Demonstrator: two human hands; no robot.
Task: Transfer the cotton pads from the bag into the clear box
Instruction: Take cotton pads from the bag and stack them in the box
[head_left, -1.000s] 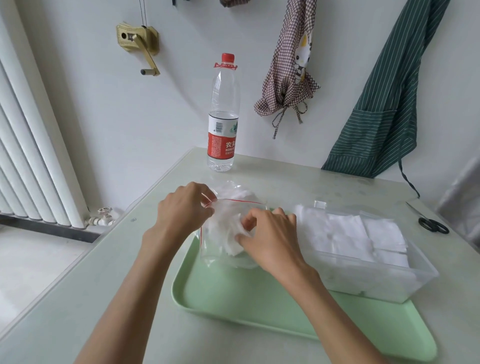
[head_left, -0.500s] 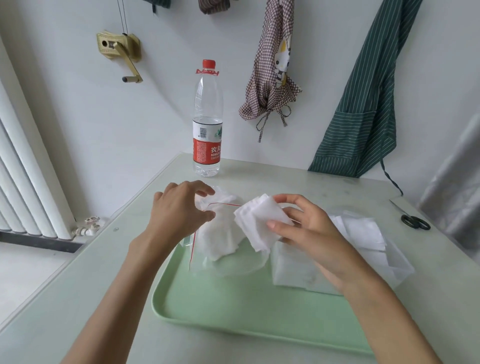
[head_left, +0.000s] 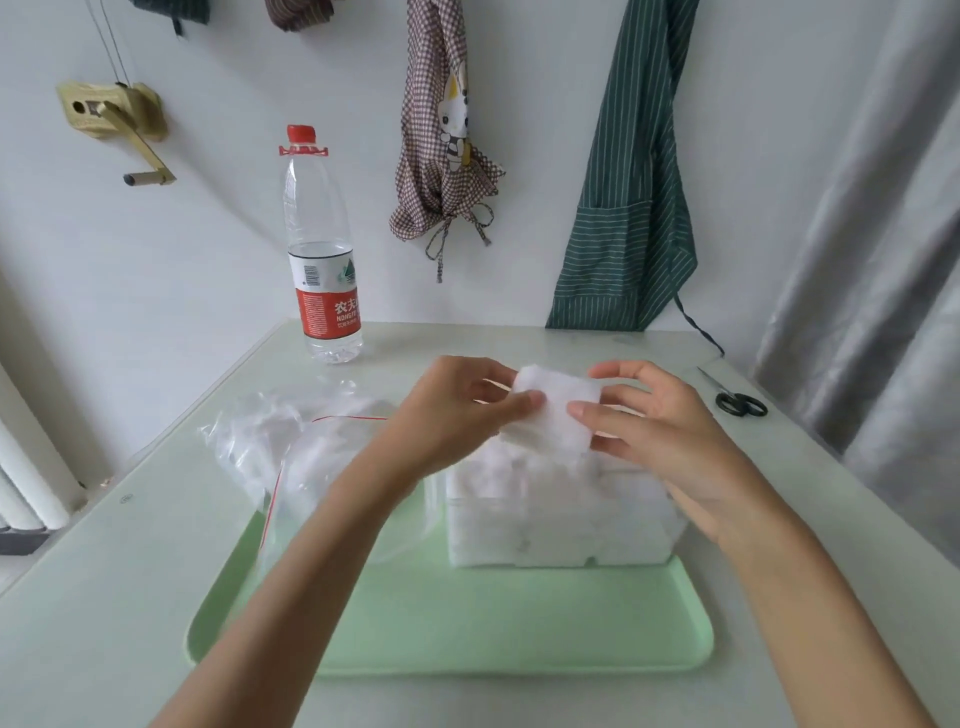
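Holding a small stack of cotton pads (head_left: 558, 415) just above the clear box (head_left: 563, 519), you have your left hand (head_left: 457, 410) pinching its 9 o'clock edge and your right hand (head_left: 660, 421) pinching its 3 o'clock edge, thumbs in front and fingers curled behind. The box sits at the far side of the green tray (head_left: 467, 618) and already looks well filled with white pads, so the task reads as mostly done; this stack is not yet set inside. At 9 o'clock from the box, the bag (head_left: 301, 447) lies slumped across the tray's edge with more white pads showing through it, so some trips remain. Half a second ago only your right hand carried the stack while your left gripped the bag's mouth; now the left has let go of the bag and joined the right on the pads, and the stack has travelled from beside the bag to over the box.
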